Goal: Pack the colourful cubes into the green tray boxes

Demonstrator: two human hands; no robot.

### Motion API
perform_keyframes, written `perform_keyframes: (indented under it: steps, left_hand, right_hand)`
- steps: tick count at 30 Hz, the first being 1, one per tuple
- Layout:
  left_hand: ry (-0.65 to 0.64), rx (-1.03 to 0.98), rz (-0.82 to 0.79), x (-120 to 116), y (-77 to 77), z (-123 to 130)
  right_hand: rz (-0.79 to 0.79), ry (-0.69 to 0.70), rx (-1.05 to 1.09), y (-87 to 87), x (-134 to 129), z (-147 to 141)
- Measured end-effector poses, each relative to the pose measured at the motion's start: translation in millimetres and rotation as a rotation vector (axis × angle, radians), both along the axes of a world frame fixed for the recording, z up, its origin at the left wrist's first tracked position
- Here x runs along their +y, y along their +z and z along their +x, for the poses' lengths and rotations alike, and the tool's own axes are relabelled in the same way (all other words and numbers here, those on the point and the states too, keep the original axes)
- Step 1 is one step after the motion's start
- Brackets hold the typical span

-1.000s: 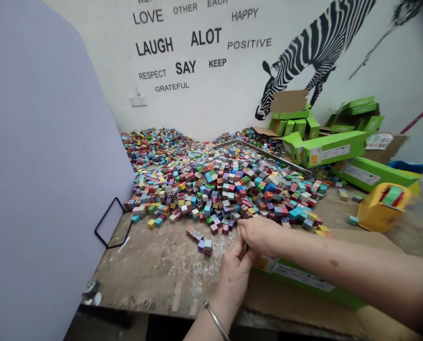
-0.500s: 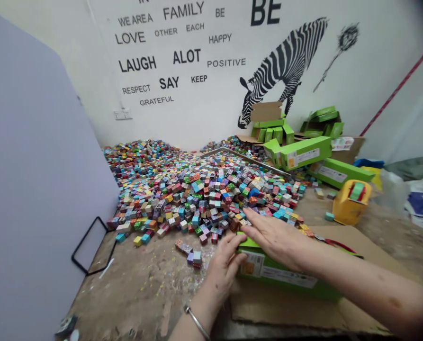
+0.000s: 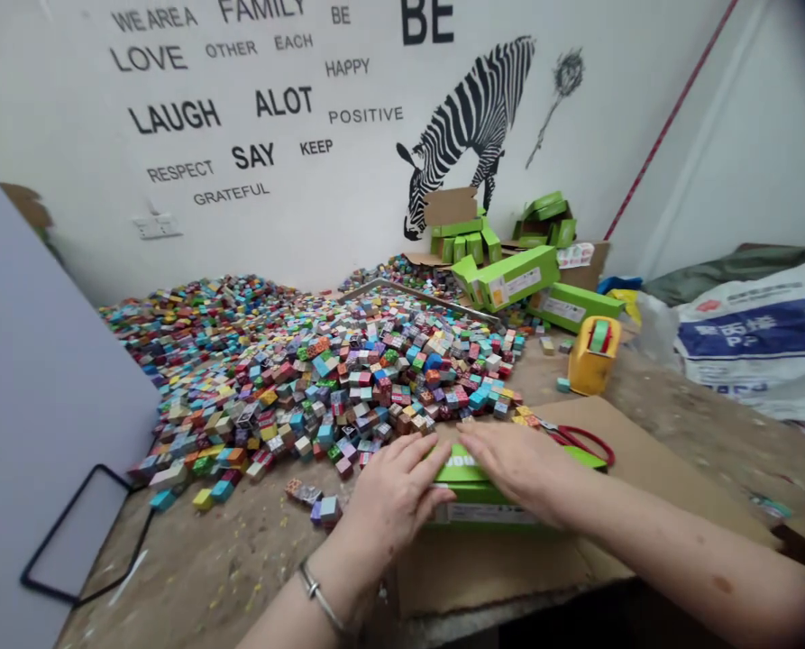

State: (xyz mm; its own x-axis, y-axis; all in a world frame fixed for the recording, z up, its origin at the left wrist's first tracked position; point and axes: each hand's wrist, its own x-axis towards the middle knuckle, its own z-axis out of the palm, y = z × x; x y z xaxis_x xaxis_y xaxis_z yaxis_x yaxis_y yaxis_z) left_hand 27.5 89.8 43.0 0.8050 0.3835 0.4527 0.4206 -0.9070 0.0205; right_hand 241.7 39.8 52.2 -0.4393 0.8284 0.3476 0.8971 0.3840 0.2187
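A long green cardboard box (image 3: 487, 491) lies in front of me on a flat sheet of brown cardboard (image 3: 489, 568). My left hand (image 3: 398, 487) grips its left end, fingers over the top edge and thumb along the front side. Across the top of the box, my right hand (image 3: 516, 460) rests flat with fingers stretched out, pressing on the lid and covering much of it. Part of a white label shows on the front side below the right hand. Red-handled scissors (image 3: 581, 439) lie just behind the box's right end.
A large heap of small colourful blocks (image 3: 334, 379) spreads towards the wall. At the back right are more green boxes (image 3: 516, 275). A yellow tape dispenser (image 3: 592, 361) stands to the right, before a white and blue sack (image 3: 760, 338). A white panel (image 3: 50, 406) rises at left.
My view has turned to the right. The right hand has settled flatter on the box top, and the left hand's fingers have moved further over its left end.
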Motion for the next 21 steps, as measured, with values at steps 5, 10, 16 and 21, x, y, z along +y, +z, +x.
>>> perform_keyframes:
  steps: [5, 10, 16, 21]
  left_hand:
    - [-0.041, -0.017, 0.091, 2.8, -5.4, -1.0]
    - [-0.051, -0.009, 0.102, 1.9, 0.4, 0.7]
    - [0.133, 0.318, -0.017, -8.3, 29.9, 24.2]
    - [0.181, 0.461, -0.033, -8.2, 32.2, 33.9]
  right_hand:
    - [-0.087, -0.162, 0.117, 0.8, -10.9, 42.3]
    - [-0.147, -0.290, 0.123, -8.6, -22.4, 30.7]
    - [-0.253, -0.262, 0.369, 7.1, -22.3, 39.8]
    - [-0.204, -0.336, 0.550, 24.9, -13.8, 72.6]
